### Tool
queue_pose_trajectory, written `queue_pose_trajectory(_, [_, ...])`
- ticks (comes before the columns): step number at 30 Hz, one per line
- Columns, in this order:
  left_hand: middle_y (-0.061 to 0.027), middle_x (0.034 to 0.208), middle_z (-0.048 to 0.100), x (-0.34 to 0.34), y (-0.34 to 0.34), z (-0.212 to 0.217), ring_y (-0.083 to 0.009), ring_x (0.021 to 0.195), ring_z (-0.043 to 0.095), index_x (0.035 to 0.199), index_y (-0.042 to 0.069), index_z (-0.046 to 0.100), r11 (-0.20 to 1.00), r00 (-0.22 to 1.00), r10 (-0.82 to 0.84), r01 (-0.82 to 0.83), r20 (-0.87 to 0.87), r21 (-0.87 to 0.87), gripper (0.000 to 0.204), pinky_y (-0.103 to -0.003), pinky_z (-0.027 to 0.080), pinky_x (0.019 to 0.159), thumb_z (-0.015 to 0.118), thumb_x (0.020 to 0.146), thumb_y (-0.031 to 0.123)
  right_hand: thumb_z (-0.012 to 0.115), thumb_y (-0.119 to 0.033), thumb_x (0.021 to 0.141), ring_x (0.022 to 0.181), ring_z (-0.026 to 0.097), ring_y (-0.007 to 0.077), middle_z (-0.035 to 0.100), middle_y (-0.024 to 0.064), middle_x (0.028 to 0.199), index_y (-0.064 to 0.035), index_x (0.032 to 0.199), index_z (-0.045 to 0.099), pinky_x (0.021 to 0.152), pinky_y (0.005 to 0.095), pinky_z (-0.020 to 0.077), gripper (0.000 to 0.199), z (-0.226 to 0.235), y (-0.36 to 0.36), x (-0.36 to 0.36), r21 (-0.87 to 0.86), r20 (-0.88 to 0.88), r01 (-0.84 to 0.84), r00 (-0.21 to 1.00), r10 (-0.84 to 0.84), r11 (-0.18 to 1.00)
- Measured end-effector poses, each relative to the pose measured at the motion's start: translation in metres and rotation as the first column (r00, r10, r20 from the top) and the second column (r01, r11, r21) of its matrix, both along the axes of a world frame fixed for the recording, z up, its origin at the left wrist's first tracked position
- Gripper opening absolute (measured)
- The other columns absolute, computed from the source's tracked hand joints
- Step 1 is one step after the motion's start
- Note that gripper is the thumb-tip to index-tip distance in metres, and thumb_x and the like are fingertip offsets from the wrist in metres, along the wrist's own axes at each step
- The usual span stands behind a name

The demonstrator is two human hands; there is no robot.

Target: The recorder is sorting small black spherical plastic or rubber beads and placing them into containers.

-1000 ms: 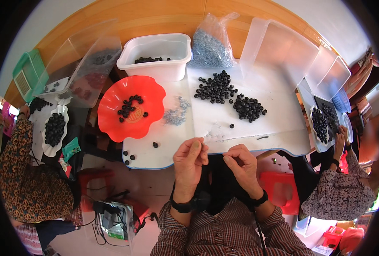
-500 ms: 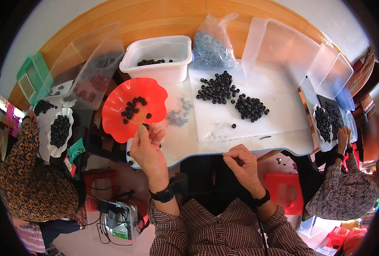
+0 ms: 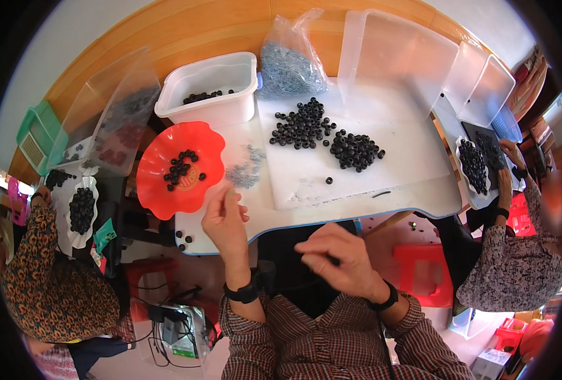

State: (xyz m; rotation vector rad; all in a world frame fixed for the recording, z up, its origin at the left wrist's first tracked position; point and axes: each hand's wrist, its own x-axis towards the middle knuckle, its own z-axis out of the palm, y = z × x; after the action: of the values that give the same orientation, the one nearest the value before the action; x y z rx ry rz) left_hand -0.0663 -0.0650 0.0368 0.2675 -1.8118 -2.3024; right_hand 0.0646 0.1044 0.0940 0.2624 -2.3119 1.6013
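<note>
My left hand (image 3: 226,221) is raised at the table's front edge, just right of the red scalloped bowl (image 3: 208,136). Its thumb and fingers are pressed together; I cannot make out anything in them. My right hand (image 3: 341,258) hovers over my lap, fingers curled and thumb close to the index finger. Anything held there is hidden or too small to tell. Black round beads (image 3: 178,170) lie in the red bowl. On a white foam sheet (image 3: 414,177) rest two heaps of black beads (image 3: 357,151) and one loose bead (image 3: 329,180).
Behind the bowl stands a white tub (image 3: 206,111) with black beads, beside a clear bag of bluish bits (image 3: 292,66). Loose beads (image 3: 181,247) sit at the table's left front corner. People work at both sides, near a left white dish (image 3: 88,183) and a right one (image 3: 459,152).
My right hand has moved left and nearer to me, toward the left hand. A black bead showed at my left fingertips before; none shows there now. The view has shifted slightly.
</note>
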Motion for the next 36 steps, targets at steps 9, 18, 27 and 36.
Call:
queue_pose_trajectory(9, [-0.0124,0.082,0.062,-0.005,0.03,-0.019,-0.0221,0.069,0.061,0.093,0.002,0.069,0.669,0.966,-0.186,-0.008,-0.178,-0.743,0.011,-0.032,0.049,0.063,0.065,0.083,0.007,0.058,-0.002,0.082,0.069,0.058,0.0219,0.053,0.0115,0.089,-0.0039,0.123,0.06,0.054,0.0301,0.049,0.041,0.075,-0.055,0.034,-0.053,-0.312,-0.595,0.773,0.553,0.802])
queue_pose_trajectory(18, [-0.0108,0.083,0.056,0.002,0.084,-0.024,-0.0266,0.073,0.058,0.098,0.008,0.071,0.544,0.908,-0.339,-0.025,-0.247,-0.839,0.016,-0.037,0.048,0.067,0.063,0.085,0.007,0.067,-0.004,0.08,0.066,0.06,0.0269,0.062,0.0164,0.09,-0.0046,0.122,0.057,0.052,0.0338,0.0492,0.043,0.093,-0.064,0.027,-0.231,-0.51,-0.6,0.745,0.43,0.766])
queue_pose_trajectory(27, [-0.0106,0.087,0.055,-0.001,0.088,-0.025,-0.0302,0.079,0.059,0.095,0.01,0.069,0.364,0.944,-0.309,0.005,-0.116,-0.931,0.012,-0.039,0.048,0.069,0.061,0.086,0.013,0.066,-0.001,0.077,0.067,0.061,0.0237,0.059,0.0117,0.086,0.007,0.104,0.06,0.054,0.0333,0.0516,0.029,0.018,-0.009,0.01,0.082,-0.337,-0.335,0.877,0.342,0.939])
queue_pose_trajectory(36, [-0.0158,0.087,0.059,0.027,0.089,-0.014,-0.0319,0.079,0.06,0.093,0.001,0.063,0.722,0.853,-0.502,0.322,-0.143,-0.612,0.009,-0.038,0.047,0.07,0.058,0.089,0.007,0.063,0.0,0.087,0.061,0.061,0.0123,0.06,0.0077,0.085,-0.0011,0.109,0.065,0.056,0.0239,0.0495,0.022,-0.06,0.048,-0.007,-0.071,0.058,0.269,0.963,-0.265,0.961])
